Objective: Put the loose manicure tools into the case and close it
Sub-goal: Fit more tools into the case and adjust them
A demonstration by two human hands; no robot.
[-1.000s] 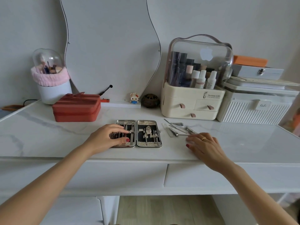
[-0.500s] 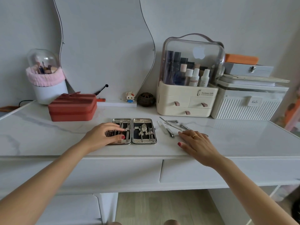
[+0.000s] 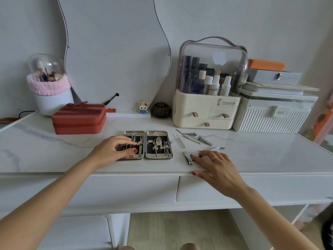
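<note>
While lying open and flat at centre frame, manicure case (image 3: 147, 144) on white marble-look tabletop (image 3: 54, 147), both halves lined with silver tools. Left hand (image 3: 111, 150) resting on case's left half, fingers loosely spread over the tools, gripping nothing. Right of case, loose tools scattered: glass nail file (image 3: 179, 141), thin metal pusher (image 3: 187, 138), two small clippers (image 3: 204, 141). Lower right of centre, right hand (image 3: 214, 168) flat, fingers straight, fingertips touching nail clipper (image 3: 187, 158) and curved silver tool (image 3: 217, 148). Behind, red pouch (image 3: 79, 119), cream cosmetics organiser (image 3: 205, 112).
</note>
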